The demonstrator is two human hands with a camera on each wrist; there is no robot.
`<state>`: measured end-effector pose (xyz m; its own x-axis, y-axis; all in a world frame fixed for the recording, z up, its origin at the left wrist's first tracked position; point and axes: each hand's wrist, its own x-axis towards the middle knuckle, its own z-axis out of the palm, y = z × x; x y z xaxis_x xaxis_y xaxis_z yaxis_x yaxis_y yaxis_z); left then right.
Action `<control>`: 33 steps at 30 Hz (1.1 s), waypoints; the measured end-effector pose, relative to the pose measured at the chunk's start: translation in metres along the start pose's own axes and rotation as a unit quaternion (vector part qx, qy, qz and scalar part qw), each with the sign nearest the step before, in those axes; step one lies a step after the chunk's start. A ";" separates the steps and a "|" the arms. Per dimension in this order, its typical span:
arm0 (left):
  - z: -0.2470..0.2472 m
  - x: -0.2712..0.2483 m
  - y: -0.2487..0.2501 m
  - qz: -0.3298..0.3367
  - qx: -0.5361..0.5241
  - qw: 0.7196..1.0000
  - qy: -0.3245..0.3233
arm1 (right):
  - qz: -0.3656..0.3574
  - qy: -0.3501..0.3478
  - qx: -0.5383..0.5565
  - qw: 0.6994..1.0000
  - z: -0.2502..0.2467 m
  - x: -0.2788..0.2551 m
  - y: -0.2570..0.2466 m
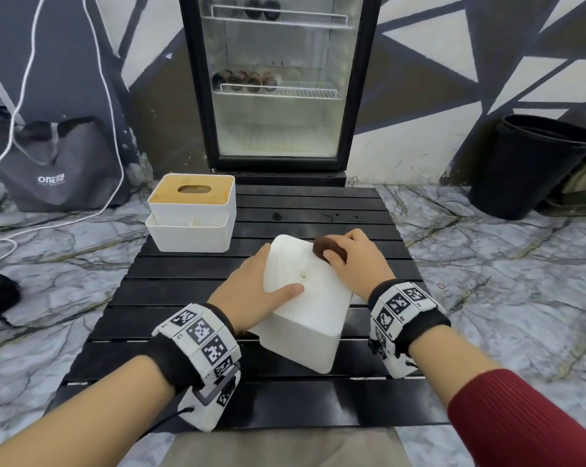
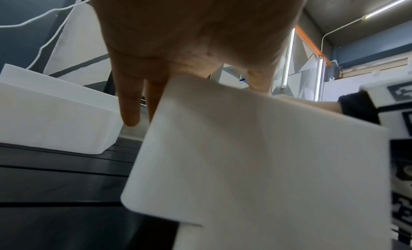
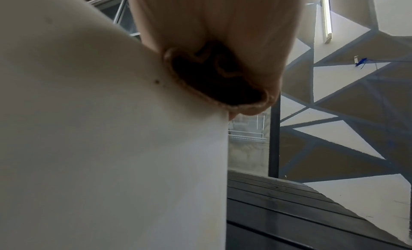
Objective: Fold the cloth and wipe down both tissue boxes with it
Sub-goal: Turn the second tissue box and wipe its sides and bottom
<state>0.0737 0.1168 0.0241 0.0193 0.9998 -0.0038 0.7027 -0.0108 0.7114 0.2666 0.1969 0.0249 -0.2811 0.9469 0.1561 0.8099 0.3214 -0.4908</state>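
On the middle of the black slatted surface [image 1: 190, 294] a plain white tissue box [image 1: 305, 298] is tipped, so that a broad flat face with a small dark speck looks up and toward the person. The left hand [image 1: 251, 284] steadies this box from its left side: the thumb lies straight across the upper face, while the other fingers [image 2: 129, 102] reach down along the side, straight and a little spread. The right hand [image 1: 355, 261] holds a dark brown folded cloth [image 1: 328, 251] with its fingers curled around it, and presses it onto the far right corner of the same face. From the right wrist view the cloth [image 3: 214, 81] is seen bunched inside the hand and touching the white wall of the box. Near the far left corner of the surface stands the second tissue box [image 1: 192, 214], white, upright, with a wooden lid that has an oval slot and with an open white tray at its front. It is well apart from both hands. Behind the surface stands a glass-door fridge [image 1: 278, 82], and a black bin [image 1: 527, 163] stands at the right by the wall.
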 end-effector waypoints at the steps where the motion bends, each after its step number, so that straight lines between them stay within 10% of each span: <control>1: 0.000 -0.002 0.001 0.015 -0.003 1.000 -0.015 | 0.010 0.006 0.001 1.000 -0.001 -0.003 0.002; 10: -0.024 0.000 -0.012 -0.020 0.017 0.997 -0.067 | 0.064 -0.035 0.033 0.997 -0.032 -0.037 0.013; 25: -0.001 0.016 -0.015 -0.101 -0.042 0.994 0.017 | -0.238 -0.049 -0.033 0.969 -0.005 -0.078 -0.036; 33: 0.004 0.017 -0.018 -0.102 -0.025 0.994 0.025 | -0.217 -0.064 -0.011 0.974 0.006 -0.056 -0.033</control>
<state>0.0642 0.1343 0.0082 -0.1566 0.9808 -0.1165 0.6520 0.1913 0.7337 0.2525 0.1336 0.0269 -0.6604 0.7129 0.2359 0.6106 0.6927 -0.3839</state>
